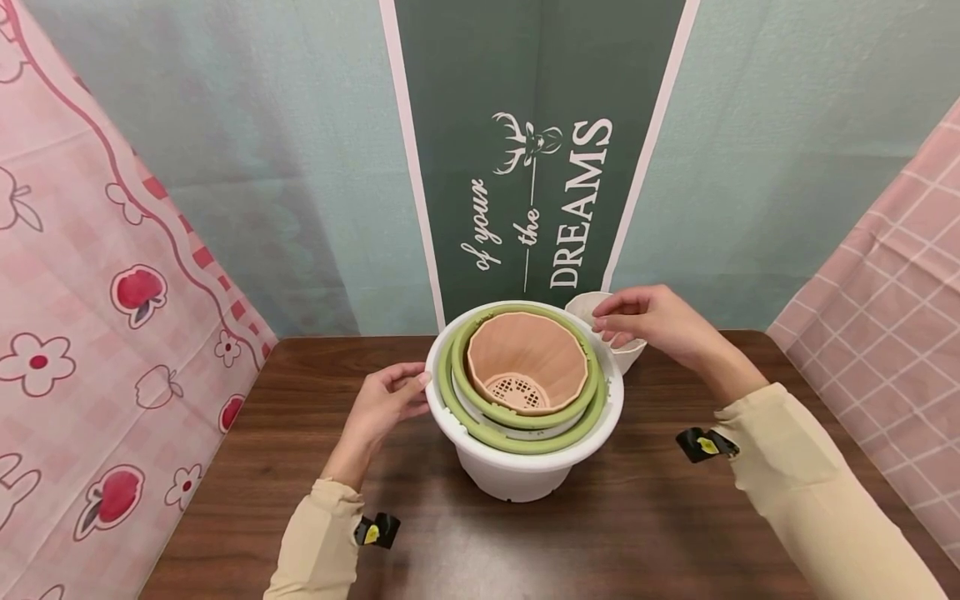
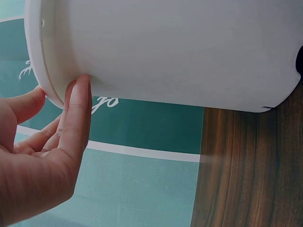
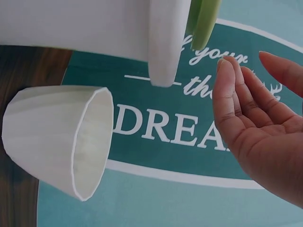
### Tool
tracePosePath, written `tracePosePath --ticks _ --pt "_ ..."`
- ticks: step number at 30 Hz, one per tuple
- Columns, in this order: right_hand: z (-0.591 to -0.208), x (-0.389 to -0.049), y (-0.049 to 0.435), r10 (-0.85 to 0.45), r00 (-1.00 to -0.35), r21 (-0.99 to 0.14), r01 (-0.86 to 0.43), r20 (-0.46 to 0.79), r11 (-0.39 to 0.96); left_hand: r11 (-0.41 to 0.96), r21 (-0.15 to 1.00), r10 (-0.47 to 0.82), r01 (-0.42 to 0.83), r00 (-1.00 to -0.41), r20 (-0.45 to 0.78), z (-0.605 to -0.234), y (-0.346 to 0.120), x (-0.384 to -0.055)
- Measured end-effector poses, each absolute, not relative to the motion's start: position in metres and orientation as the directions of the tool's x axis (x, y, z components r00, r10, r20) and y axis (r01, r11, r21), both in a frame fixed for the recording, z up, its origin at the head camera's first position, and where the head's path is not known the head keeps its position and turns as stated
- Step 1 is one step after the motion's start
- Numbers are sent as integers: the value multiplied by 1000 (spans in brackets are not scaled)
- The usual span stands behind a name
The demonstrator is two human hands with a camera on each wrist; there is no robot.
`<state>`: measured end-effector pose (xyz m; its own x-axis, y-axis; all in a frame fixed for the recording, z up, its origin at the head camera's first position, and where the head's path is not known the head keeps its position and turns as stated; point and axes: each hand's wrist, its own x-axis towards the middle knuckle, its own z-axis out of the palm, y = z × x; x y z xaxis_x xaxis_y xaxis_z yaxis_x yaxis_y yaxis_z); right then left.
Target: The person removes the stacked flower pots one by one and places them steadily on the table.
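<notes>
A large white plant pot (image 1: 513,477) stands on the table, nested with two green-rimmed pieces (image 1: 558,442) and a peach fluted pot (image 1: 521,346) with a perforated bottom. My left hand (image 1: 378,408) pinches the white pot's rim on its left side. In the left wrist view, the thumb (image 2: 33,105) lies on the rim's edge and fingertips touch beneath it. My right hand (image 1: 663,325) hovers above a small white pot (image 1: 628,358) behind the stack. The right wrist view has its fingers (image 3: 225,87) loosely bent, with nothing held, apart from both the stack and the small pot (image 3: 42,132).
The dark wooden table (image 1: 645,517) ends at a hanging cloth (image 1: 547,50) with printed lettering behind the pots. Patterned pink cloths hang at the left (image 1: 60,292) and right (image 1: 915,267). Black straps sit at both sleeves.
</notes>
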<state>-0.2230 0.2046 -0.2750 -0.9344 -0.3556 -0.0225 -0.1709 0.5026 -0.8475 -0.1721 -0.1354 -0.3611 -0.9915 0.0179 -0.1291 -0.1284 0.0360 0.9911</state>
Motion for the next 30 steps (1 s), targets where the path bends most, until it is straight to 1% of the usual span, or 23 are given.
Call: tracePosePath --ticks 11,30 --pt "-275 -221 189 -369 -929 -855 -171 -26 489 36 991 20 -126 -992 -127 -361 -136 -171" --pt "-280 -221 181 -311 -948 -833 -120 -66 540 46 990 22 -132 -991 -133 -362 -137 -171"
